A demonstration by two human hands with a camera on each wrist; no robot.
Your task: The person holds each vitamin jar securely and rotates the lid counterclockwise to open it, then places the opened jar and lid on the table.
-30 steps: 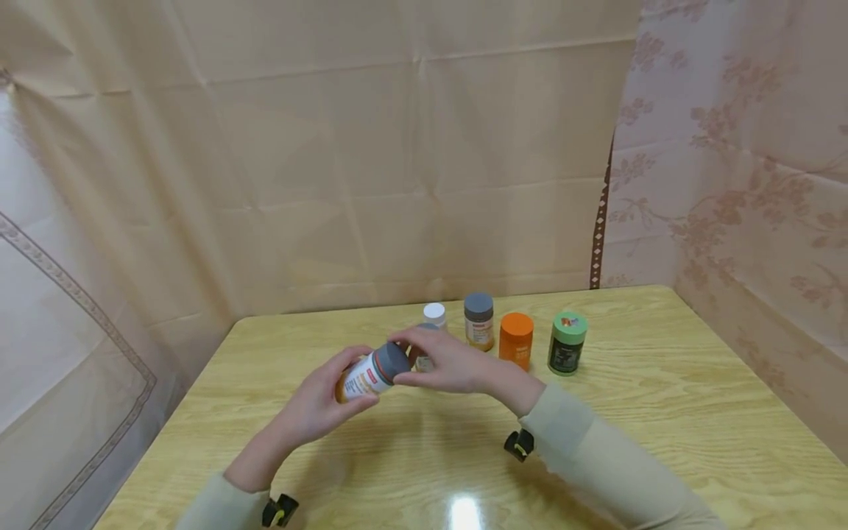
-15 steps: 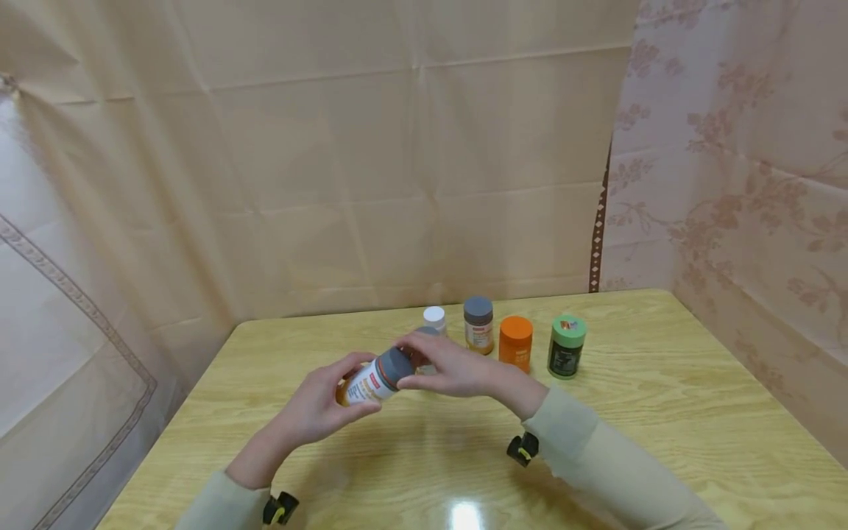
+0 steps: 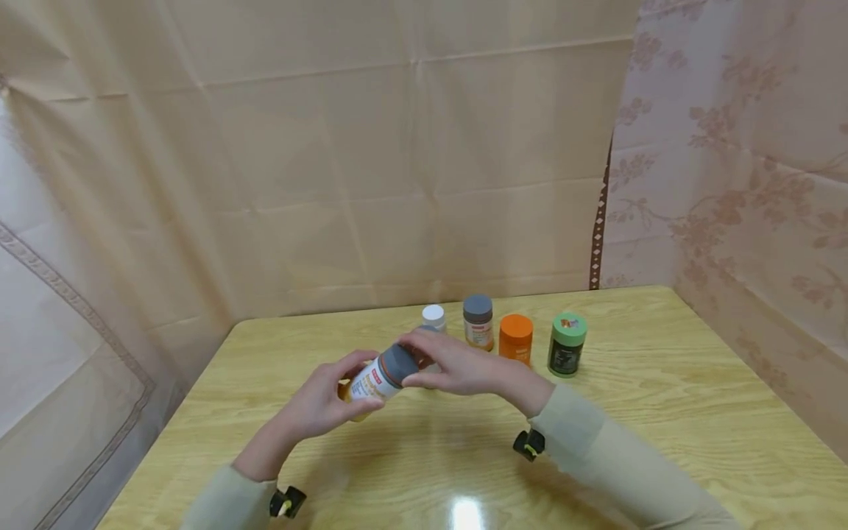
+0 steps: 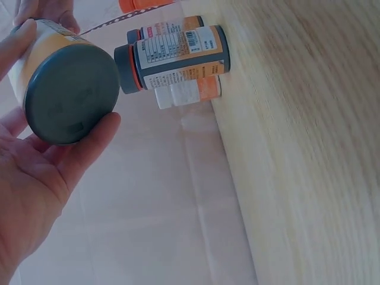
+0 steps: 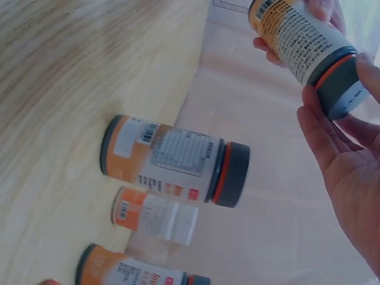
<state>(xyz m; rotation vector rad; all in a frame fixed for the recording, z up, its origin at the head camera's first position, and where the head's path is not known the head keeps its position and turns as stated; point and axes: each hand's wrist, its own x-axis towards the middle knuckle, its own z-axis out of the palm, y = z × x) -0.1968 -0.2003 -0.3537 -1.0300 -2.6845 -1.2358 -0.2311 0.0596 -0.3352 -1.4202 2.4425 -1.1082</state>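
A supplement bottle (image 3: 374, 383) with a white and orange label and a dark grey lid (image 3: 400, 361) is held tilted above the table, lid toward the right. My left hand (image 3: 324, 401) grips its body, thumb along the near side. My right hand (image 3: 457, 366) holds the lid between thumb and fingers. The left wrist view shows the bottle's dark round base (image 4: 72, 95) facing the camera. In the right wrist view, my right fingers (image 5: 323, 133) curl about the lid, which sits on the bottle.
Behind my hands stand a similar grey-lidded bottle (image 5: 172, 160), mostly hidden in the head view, and a small white-capped bottle (image 3: 433, 316). Another grey-lidded bottle (image 3: 478, 324), an orange jar (image 3: 516, 338) and a green-lidded jar (image 3: 567, 344) stand rightward on the wooden table (image 3: 278, 353). Curtains hang behind.
Both hands and the bottle have shifted slightly to the right. My right hand stays on the lid, and the standing bottles keep their places.
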